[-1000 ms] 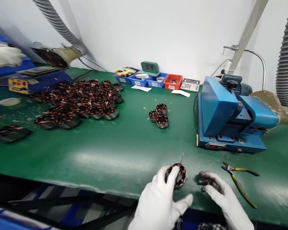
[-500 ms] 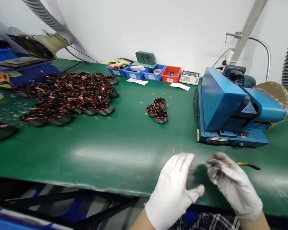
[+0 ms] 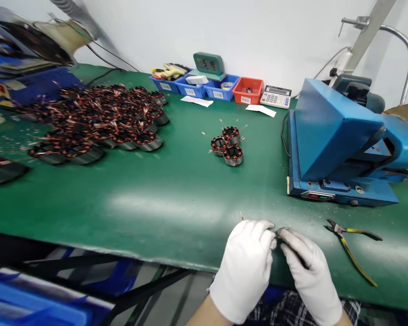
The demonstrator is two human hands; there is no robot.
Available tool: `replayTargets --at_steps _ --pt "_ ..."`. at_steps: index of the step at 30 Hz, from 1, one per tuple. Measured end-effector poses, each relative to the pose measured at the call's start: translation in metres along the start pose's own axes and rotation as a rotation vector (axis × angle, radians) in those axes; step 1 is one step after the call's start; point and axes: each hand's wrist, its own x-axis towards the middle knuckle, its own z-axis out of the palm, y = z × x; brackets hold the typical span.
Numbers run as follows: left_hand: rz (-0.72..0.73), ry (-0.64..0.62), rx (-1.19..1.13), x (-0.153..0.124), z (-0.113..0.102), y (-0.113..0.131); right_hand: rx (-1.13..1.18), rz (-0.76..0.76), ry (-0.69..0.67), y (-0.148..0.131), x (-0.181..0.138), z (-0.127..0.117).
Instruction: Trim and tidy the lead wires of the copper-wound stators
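Note:
Both hands wear white gloves and meet at the near edge of the green table point(image 3: 177, 199). My left hand point(image 3: 246, 267) is curled over a small motor stator that it hides; only a copper wire tip point(image 3: 241, 216) pokes out above the knuckles. My right hand point(image 3: 308, 269), its fingertips darkened, pinches toward the left hand's fingertips, touching them. What the right fingers pinch is too small to make out.
Three wound stators point(image 3: 227, 146) sit mid-table. A large pile of stators point(image 3: 98, 120) covers the left. A blue machine point(image 3: 340, 145) stands at right, yellow-handled cutters point(image 3: 352, 244) in front of it. Blue and red bins point(image 3: 207, 86), a clock point(image 3: 209, 63) and a calculator point(image 3: 276, 96) line the back.
The left hand closed over the stator, which was visible a second ago. The right hand moved left until its fingertips met the left hand's. The view tilted down slightly.

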Motion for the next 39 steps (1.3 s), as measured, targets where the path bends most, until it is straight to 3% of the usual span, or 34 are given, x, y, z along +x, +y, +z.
replayTargets --at_steps 3,7,11,17,25,28,30,33,35,37,39 --pt "0.000 -0.036 -0.004 0.001 0.000 -0.001 -0.130 -0.134 -0.025 -0.001 0.006 -0.002" --pt "0.029 -0.050 -0.028 0.001 0.002 -0.005 -0.189 -0.149 -0.084 -0.007 0.018 -0.005" --pt "0.046 -0.019 -0.069 0.000 0.004 -0.008 -0.052 -0.003 -0.106 -0.012 0.020 -0.006" --pt "0.023 -0.018 -0.100 -0.001 0.006 -0.009 0.076 0.342 -0.049 -0.015 0.019 0.003" --pt "0.005 -0.015 -0.086 0.001 0.007 -0.009 0.121 0.516 -0.048 -0.026 0.020 0.006" --pt "0.013 -0.002 -0.079 0.001 0.007 -0.008 0.099 0.426 0.045 -0.022 0.013 0.004" --pt "0.018 0.003 -0.074 0.001 0.007 -0.008 0.052 0.240 0.064 -0.016 0.011 0.000" --pt "0.030 0.007 -0.071 0.001 0.007 -0.008 -0.099 -0.092 -0.014 -0.008 0.013 -0.004" --pt "0.040 0.008 -0.075 0.000 0.007 -0.008 -0.234 -0.218 -0.025 -0.007 0.017 -0.004" --pt "0.048 0.005 -0.076 0.000 0.006 -0.009 -0.313 -0.168 -0.032 -0.010 0.021 -0.002" --pt "0.066 -0.006 -0.075 0.000 0.006 -0.011 -0.194 0.112 -0.125 -0.015 0.026 0.001"
